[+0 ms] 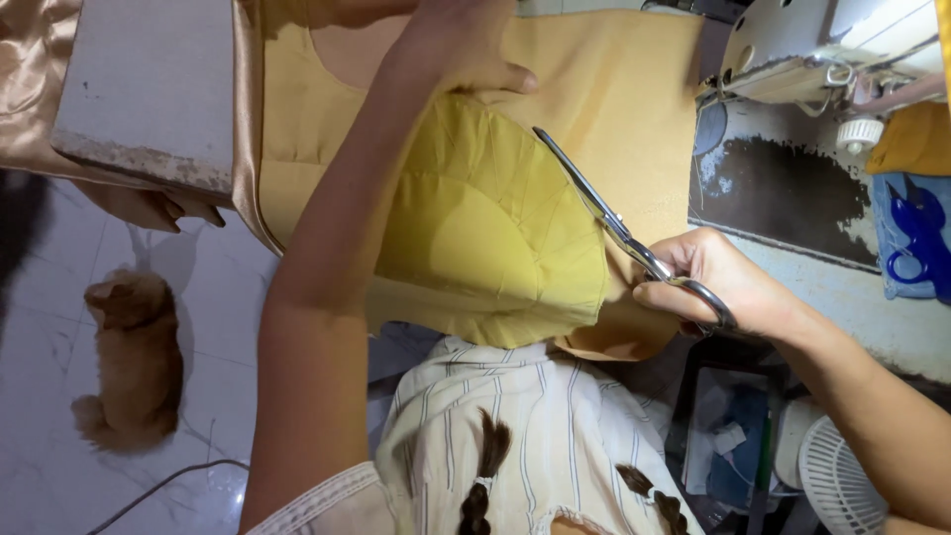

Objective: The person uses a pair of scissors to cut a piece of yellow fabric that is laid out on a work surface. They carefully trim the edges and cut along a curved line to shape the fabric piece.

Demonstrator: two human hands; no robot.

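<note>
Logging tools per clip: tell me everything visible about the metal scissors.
The long silver metal scissors have slim pointed blades, shut or nearly so, and plain metal loop handles. They lie slantwise along the edge of the yellow-green stitched fabric piece, tips pointing up-left, over the mustard cloth. The right hand grips the handles with fingers through the loops; the left hand presses the fabric farther up, away from the blades.

You're looking down at a glossy white tiled floor (59,297) at the frame's left (a ginger cat (134,362) is lying there), a white fan (842,485) sitting lower right.
</note>
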